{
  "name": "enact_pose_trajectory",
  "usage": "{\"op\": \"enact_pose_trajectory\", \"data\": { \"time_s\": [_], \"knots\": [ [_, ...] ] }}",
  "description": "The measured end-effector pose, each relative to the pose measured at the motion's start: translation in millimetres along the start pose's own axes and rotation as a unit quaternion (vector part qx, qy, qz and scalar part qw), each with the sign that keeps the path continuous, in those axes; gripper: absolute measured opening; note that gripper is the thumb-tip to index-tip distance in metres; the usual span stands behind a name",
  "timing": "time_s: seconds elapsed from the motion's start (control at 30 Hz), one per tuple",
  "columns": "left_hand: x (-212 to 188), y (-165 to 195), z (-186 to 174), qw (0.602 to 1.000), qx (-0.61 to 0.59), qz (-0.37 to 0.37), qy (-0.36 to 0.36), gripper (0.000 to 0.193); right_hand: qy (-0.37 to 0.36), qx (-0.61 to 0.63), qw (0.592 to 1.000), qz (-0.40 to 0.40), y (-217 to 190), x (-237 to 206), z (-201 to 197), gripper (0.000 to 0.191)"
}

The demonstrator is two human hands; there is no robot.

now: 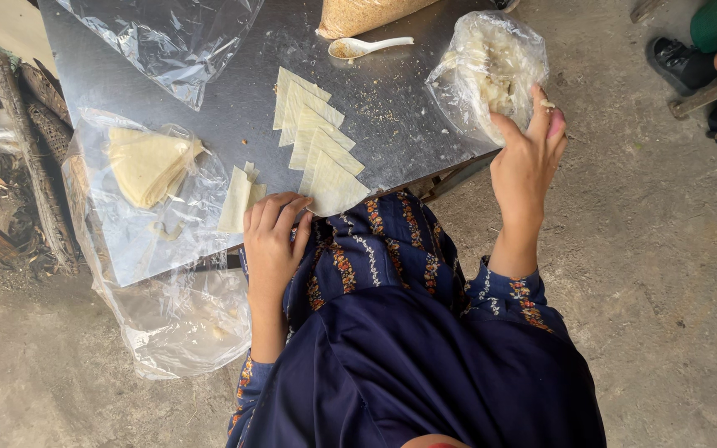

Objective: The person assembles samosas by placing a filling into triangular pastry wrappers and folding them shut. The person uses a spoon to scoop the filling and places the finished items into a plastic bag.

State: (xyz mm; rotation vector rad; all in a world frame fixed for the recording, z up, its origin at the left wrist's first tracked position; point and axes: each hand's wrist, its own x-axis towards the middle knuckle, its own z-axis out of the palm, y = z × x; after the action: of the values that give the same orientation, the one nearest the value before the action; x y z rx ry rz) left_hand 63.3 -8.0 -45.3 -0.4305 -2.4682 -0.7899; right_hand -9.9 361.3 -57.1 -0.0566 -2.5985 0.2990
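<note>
My left hand (274, 236) rests at the near edge of the metal table (209, 133), fingers curled, touching the corner of the nearest triangular dough sheet (332, 187). Several such pale triangles lie overlapping in a row (313, 137) across the table. My right hand (529, 153) reaches to the table's right corner and grips the edge of a clear plastic bag of white filling (491, 70). A small folded piece of dough (238, 199) lies just left of my left hand.
A stack of dough triangles (147, 166) sits on clear plastic (126, 241) that hangs over the table's left edge. A white spoon (367, 46) and a bag of brown crumbs (358, 15) lie at the far side. Another person's shoe (675, 60) is at the upper right.
</note>
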Motion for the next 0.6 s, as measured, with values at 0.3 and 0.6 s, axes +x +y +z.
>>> {"op": "enact_pose_trajectory", "data": {
  "time_s": [0.3,0.6],
  "knots": [
    [-1,-3,-1,1.0,-0.008,0.002,-0.008,0.029,-0.027,0.047,0.998,0.015,12,7,-5,0.038],
    [-2,-4,0,1.0,-0.007,0.007,-0.005,0.029,0.05,0.028,0.998,0.02,36,5,-3,0.029]
  ]
}}
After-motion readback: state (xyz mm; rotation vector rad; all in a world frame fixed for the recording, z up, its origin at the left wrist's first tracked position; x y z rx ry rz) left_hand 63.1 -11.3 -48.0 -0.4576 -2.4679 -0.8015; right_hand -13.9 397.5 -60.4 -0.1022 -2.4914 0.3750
